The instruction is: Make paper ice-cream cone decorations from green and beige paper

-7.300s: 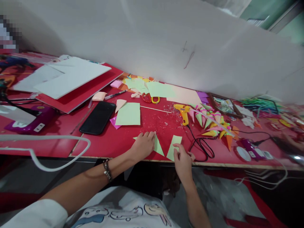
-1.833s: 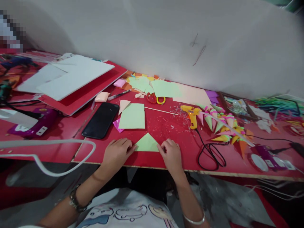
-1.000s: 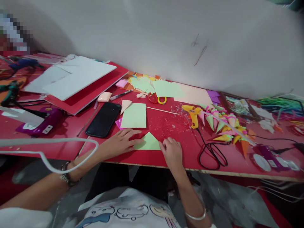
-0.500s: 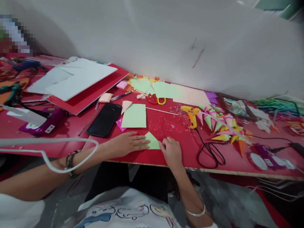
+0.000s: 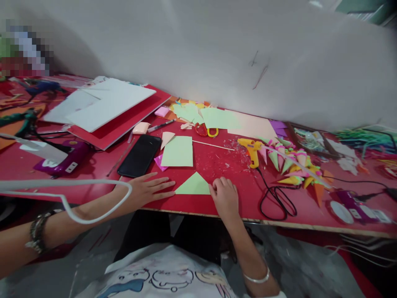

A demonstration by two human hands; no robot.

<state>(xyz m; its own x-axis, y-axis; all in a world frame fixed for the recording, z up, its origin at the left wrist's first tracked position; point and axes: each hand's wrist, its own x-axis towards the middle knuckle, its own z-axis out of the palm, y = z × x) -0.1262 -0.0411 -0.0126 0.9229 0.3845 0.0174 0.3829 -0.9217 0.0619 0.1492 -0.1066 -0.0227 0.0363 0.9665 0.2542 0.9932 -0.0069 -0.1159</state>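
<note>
Head view: left hand (image 5: 143, 191) has slid left off the green paper triangle (image 5: 194, 185) since the last frame, uncovering it; right hand (image 5: 226, 198) roughly same spot. Triangle flat on red desk (image 5: 186, 205), between hands, point facing the wall. Left grip open, fingers spread, palm down, holding nothing, fingertips right by left corner. Right grip curled, thumb side at right corner; can't tell if pinching. Green paper sheet (image 5: 177, 152) beyond triangle, phone (image 5: 139, 156) left of sheet, yellow glue gun (image 5: 252, 150) to the right, near paper cones (image 5: 291, 162).
</note>
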